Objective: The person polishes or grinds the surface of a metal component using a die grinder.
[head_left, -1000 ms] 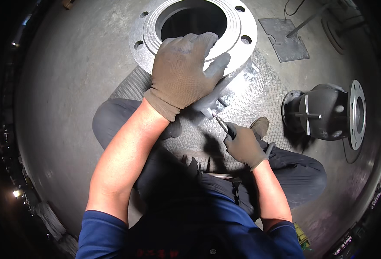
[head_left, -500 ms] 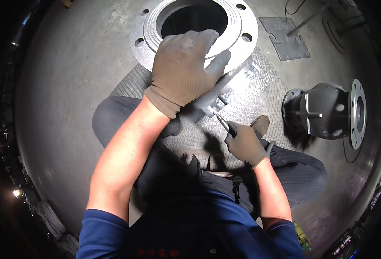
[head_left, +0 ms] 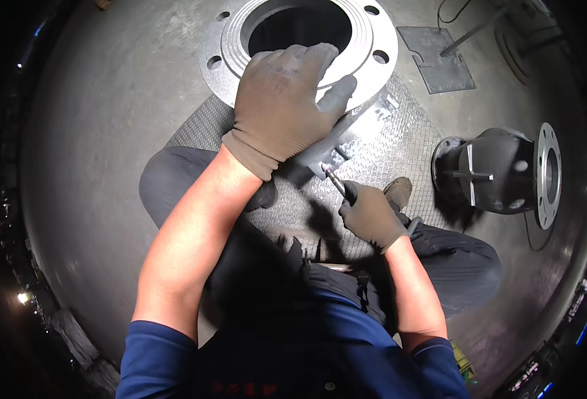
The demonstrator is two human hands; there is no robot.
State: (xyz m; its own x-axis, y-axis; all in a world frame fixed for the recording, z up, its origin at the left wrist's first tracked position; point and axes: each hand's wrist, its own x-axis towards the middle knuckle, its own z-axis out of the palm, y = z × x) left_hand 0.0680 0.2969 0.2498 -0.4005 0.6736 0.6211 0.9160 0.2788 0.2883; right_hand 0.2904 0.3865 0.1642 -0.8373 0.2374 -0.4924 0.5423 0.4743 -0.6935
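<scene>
My gloved left hand (head_left: 283,100) lies over the near rim of a silver pipe flange (head_left: 377,86) at the top of the view. Its fingers curl over the inner edge of the dark bore, and the thumb rests apart on the flange face. Below the flange, a bright metal body slopes toward me. My gloved right hand (head_left: 373,216) is closed around a slim metal die grinder (head_left: 335,181), with a hose behind the wrist. The pinkish tip of the grinder is at the lower edge of the metal body; whether it touches cannot be made out.
A black valve body (head_left: 500,171) with silver flanges lies on its side at the right. Behind it stands a flat dark base plate (head_left: 436,60) with a rod. A textured mat (head_left: 406,143) lies under the workpiece, between my bent legs.
My right hand and the grinder have shifted slightly left and up along the lower edge of the metal body. The left hand keeps its place on the flange.
</scene>
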